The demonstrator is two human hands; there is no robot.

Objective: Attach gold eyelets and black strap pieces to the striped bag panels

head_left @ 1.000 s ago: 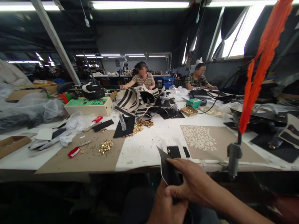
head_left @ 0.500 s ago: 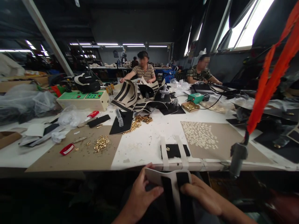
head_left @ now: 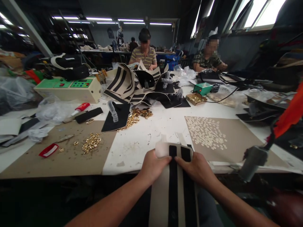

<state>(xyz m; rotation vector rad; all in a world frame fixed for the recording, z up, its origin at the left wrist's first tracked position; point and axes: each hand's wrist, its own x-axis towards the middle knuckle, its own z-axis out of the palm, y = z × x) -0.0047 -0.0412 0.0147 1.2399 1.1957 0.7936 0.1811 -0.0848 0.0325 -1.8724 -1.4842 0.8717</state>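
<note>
A cream panel with two black stripes (head_left: 174, 186) lies lengthwise over the table's front edge, its far end resting on the white tabletop (head_left: 142, 142). My left hand (head_left: 152, 165) is closed on the panel's left edge near the top. My right hand (head_left: 197, 168) grips its right edge, fingers curled over the stripe. A small black piece with cream straps is mostly hidden behind the panel's top.
Gold metal fittings (head_left: 91, 146) lie on brown card at left, pale studs (head_left: 207, 135) on card at right. A red-handled tool (head_left: 48, 150), a green-topped machine (head_left: 68, 88) and a heap of striped panels (head_left: 142, 88) are farther back. Two people sit across. A grey tool (head_left: 252, 160) hangs at right.
My hands have lifted the striped panel from my lap up onto the table edge, covering the small black piece. The view has tilted downward.
</note>
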